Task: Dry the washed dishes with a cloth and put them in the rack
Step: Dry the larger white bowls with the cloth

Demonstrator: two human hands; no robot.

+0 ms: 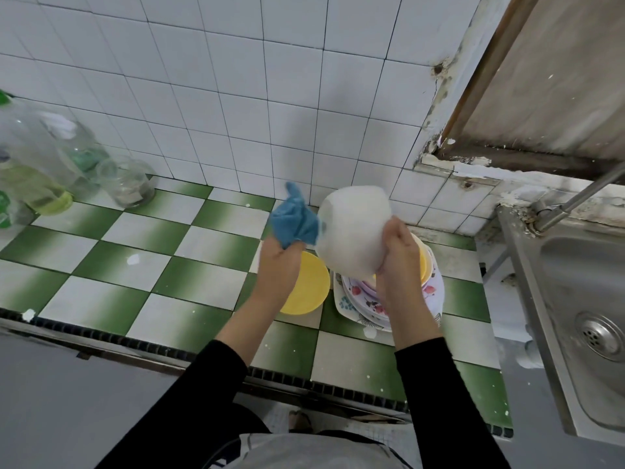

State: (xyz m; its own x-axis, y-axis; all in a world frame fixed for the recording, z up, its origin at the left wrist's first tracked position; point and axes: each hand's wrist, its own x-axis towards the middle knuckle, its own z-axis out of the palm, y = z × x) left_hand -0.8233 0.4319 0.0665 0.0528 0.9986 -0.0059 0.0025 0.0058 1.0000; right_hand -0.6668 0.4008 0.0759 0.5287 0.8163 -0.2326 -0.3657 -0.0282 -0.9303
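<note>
Steel sink (561, 275) on the right edge, drain strainer (600, 335) in the basin, faucet (575, 198) angling in from the wall above its back corner. Green-and-white checkered tile counter (142, 258) runs left from the sink, with a white tiled wall (236, 96) behind. Dish stack (355, 299) sits on the counter just beside the sink: a floral plate at the bottom, more patterned plates on it and a yellow bowl (424, 262) on top, all partly hidden by the right forearm. A separate yellow dish (307, 286) sits just left of the stack, half covered by the left wrist. Far left by the wall is a cluster of clear plastic bottles (37, 143). One holds yellow-green liquid (33, 187), and next to them is a glass jar (126, 184) whose contents I can't tell. Task item: white bowl (351, 231), in the air above the stack, motion-blurred, so I can't tell which way it faces. Right hand (400, 255) grips it from the right side, fingers wrapped round its lower edge. Left hand (280, 265) is fisted around a blue cloth (296, 221), which sticks up out of the fist, and the cloth's right edge touches the bowl's left side. The hands are apart, with the bowl and cloth between them. Black sleeves on both arms.
</note>
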